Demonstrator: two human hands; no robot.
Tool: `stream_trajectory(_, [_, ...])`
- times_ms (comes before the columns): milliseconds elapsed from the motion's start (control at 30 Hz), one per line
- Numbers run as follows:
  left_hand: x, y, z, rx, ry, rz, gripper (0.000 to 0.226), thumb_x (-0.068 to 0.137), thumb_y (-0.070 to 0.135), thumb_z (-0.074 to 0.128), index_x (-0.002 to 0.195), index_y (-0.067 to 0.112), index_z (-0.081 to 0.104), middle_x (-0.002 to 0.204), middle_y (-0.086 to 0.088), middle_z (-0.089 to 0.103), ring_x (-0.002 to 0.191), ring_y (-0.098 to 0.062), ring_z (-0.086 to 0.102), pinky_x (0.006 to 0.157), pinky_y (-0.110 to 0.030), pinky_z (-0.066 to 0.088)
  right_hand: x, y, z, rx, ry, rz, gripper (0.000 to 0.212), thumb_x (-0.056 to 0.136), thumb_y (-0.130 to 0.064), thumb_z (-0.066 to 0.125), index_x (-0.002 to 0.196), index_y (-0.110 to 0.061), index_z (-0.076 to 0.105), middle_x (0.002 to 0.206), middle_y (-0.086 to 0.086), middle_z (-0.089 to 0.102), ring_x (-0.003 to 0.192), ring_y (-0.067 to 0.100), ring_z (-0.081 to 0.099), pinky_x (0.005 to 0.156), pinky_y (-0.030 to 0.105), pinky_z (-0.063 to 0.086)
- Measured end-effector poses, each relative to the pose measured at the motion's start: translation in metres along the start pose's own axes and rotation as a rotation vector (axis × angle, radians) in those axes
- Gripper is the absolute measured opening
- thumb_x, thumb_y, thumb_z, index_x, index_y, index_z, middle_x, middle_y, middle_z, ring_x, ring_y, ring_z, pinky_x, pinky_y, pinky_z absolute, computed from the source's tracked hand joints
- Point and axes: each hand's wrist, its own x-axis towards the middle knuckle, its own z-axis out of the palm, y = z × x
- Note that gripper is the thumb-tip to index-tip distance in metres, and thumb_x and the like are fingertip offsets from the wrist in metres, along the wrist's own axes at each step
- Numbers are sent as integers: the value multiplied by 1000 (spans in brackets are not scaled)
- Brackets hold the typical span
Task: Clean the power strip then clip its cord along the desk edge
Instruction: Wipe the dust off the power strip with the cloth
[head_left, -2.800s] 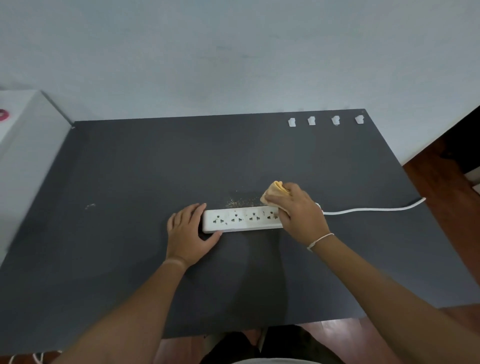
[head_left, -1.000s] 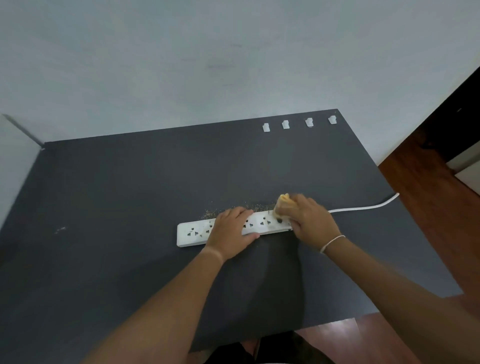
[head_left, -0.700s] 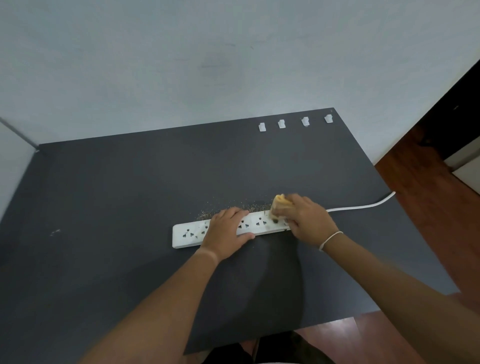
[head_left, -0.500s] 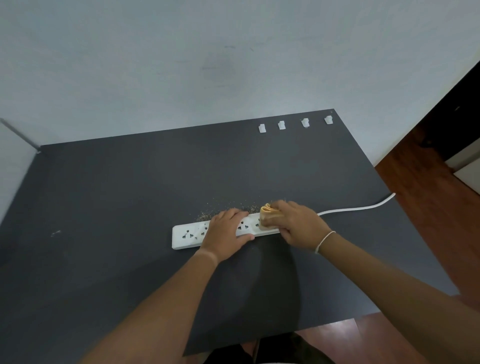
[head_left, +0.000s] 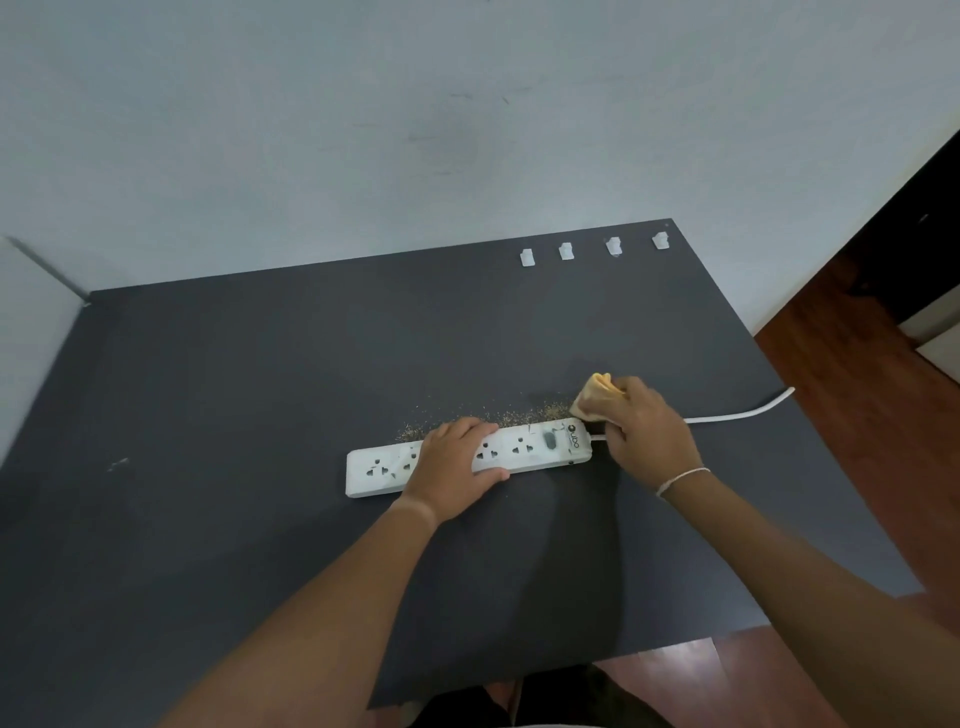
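A white power strip (head_left: 524, 448) lies flat on the dark grey desk (head_left: 260, 389), smudged on top. My left hand (head_left: 451, 467) presses down on its middle, fingers spread. My right hand (head_left: 644, 427) holds a bunched yellow cloth (head_left: 595, 397) just past the strip's right end, by the cord exit. The white cord (head_left: 743, 414) runs right and drops off the desk's right edge. Brown crumbs (head_left: 498, 417) lie in a line along the strip's far side. Several white cord clips (head_left: 589, 250) stand in a row at the desk's back right edge.
A pale wall rises behind the desk. A white surface (head_left: 31, 332) adjoins the desk on the left. Wooden floor (head_left: 872, 415) shows to the right and below the near edge.
My right hand has swept the cloth rightward along the strip and off its right end, uncovering the switch. More crumbs lie behind the strip. My left hand stays pressed on the middle.
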Motion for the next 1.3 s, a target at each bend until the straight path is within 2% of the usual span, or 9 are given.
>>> stream_trajectory(100, [1,-1,0,6,8,3,60,82,41,61,135,22,41,137,4,45,129,-18,36,114,-34,19,-15,-3,2,-31,-92,-243,40,73,-12,41,96,-27,70,104,14,62,71,32,59,58,34,50])
stream_trajectory(233, [1,0,-1,10,-7,1,60,83,41,61,136,22,41,137,4,44,128,-18,37,114,-35,20,-15,11,2,5,12,51,40,68,-6,45,94,-22,71,98,18,62,70,40,59,56,37,50])
stream_trajectory(400, [0,0,0,17,-7,3,60,82,41,61,135,22,41,137,4,45,127,-18,37,114,-35,22,-28,1,0,-37,-82,-246,39,71,-7,48,97,-27,70,102,14,63,69,31,59,57,32,51])
stream_trajectory(533, [2,1,-1,18,-21,-3,61,82,42,61,136,22,40,137,4,45,128,-19,37,114,-35,23,-17,7,3,-4,37,7,43,70,-12,36,94,-23,70,96,17,62,66,38,59,54,37,51])
stream_trajectory(700, [1,1,-2,10,-19,-6,60,82,41,62,135,22,41,137,4,45,128,-19,37,114,-35,23,-22,-2,0,-58,-110,-307,42,72,-17,38,95,-26,72,102,13,65,69,29,59,59,31,51])
stream_trajectory(867, [2,2,-3,9,-23,-4,60,82,41,62,135,23,41,137,4,45,128,-18,36,113,-33,20,-15,12,0,-65,22,-42,38,66,-8,42,88,-17,72,90,18,64,59,37,58,50,35,51])
stream_trajectory(1067, [2,1,-3,11,-24,-12,60,81,41,62,134,23,41,137,4,45,127,-19,37,114,-34,22,-7,-15,6,-67,-108,-319,40,72,-21,37,91,-24,72,103,15,64,67,32,60,56,38,55])
stream_trajectory(1200, [2,1,-3,-4,-23,-11,60,81,40,63,134,22,42,137,4,45,127,-18,37,114,-34,21,12,-14,4,41,58,25,37,71,-13,43,93,-19,71,100,21,61,69,39,58,53,40,53])
stream_trajectory(1300, [2,0,-2,1,-18,-9,60,81,40,63,134,23,42,137,4,45,128,-19,37,114,-34,21,8,-31,3,42,-77,-209,40,72,-16,40,98,-22,70,104,19,61,73,35,60,55,37,52])
